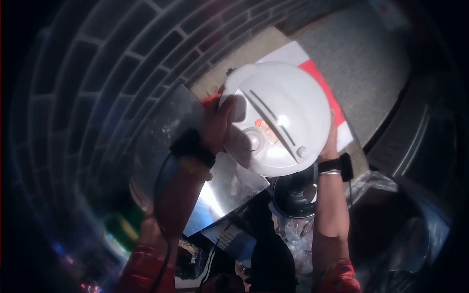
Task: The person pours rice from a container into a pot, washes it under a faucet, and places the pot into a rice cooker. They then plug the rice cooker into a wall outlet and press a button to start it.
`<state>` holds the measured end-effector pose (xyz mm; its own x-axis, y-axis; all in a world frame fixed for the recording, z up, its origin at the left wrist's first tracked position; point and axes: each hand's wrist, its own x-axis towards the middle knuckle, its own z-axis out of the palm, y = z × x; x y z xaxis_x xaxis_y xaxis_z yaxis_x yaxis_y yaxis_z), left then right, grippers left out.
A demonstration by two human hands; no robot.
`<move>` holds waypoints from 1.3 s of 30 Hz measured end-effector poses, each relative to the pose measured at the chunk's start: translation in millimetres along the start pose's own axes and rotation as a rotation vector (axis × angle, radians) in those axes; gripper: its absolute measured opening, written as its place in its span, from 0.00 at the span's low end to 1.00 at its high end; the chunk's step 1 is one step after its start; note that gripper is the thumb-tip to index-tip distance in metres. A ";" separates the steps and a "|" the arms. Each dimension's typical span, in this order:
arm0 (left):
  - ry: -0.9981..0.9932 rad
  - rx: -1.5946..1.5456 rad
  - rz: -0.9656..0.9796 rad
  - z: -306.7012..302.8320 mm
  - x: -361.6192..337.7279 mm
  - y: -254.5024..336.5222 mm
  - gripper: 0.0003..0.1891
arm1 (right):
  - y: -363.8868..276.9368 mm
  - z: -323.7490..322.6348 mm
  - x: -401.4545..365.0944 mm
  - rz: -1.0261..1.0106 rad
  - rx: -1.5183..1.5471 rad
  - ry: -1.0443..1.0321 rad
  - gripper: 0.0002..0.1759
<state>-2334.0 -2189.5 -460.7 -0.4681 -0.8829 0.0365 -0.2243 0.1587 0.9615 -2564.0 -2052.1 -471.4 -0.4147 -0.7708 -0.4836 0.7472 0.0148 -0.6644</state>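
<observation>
Both hands hold a large round white plastic appliance part (298, 97), which looks like a domed lid. It has a long dark slot, a round recessed knob-like piece and an orange sticker on top. My left hand (217, 122) grips its left edge, the thumb over the rim. At the opposite edge, my right hand (331, 144) is partly hidden behind it. Each wrist wears a black band. Just below the white part, near my right wrist, is a round black glossy vessel (293, 198) with a pale rim.
A shiny metal sheet (234, 183) lies on the left, beside a dark brick wall (112, 73). Behind the white part is a red and white box or board (320, 80) on a slab. Clear plastic wrapping (373, 180) is at right; a green object (122, 229) is lower left.
</observation>
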 end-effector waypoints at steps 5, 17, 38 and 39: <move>0.013 -0.195 -0.303 -18.0 -6.6 57.1 0.18 | -3.5 -10.7 -6.0 -0.118 -0.223 0.036 0.19; 0.296 -0.514 -0.389 -99.8 -110.9 144.0 0.25 | -13.4 82.8 -125.5 -0.207 -0.471 0.067 0.16; 0.295 0.560 -0.348 -319.7 -367.5 72.0 0.26 | 212.5 257.2 -210.8 0.545 -0.160 -0.285 0.23; 0.318 0.574 -0.272 -318.7 -370.8 59.7 0.24 | 214.8 252.8 -206.2 0.152 -0.491 -0.544 0.23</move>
<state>-1901.3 -1993.5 -330.0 -0.0794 -0.9966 -0.0230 -0.7535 0.0449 0.6560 -2186.8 -2051.0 -370.4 0.0858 -0.9418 -0.3251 0.4049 0.3311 -0.8523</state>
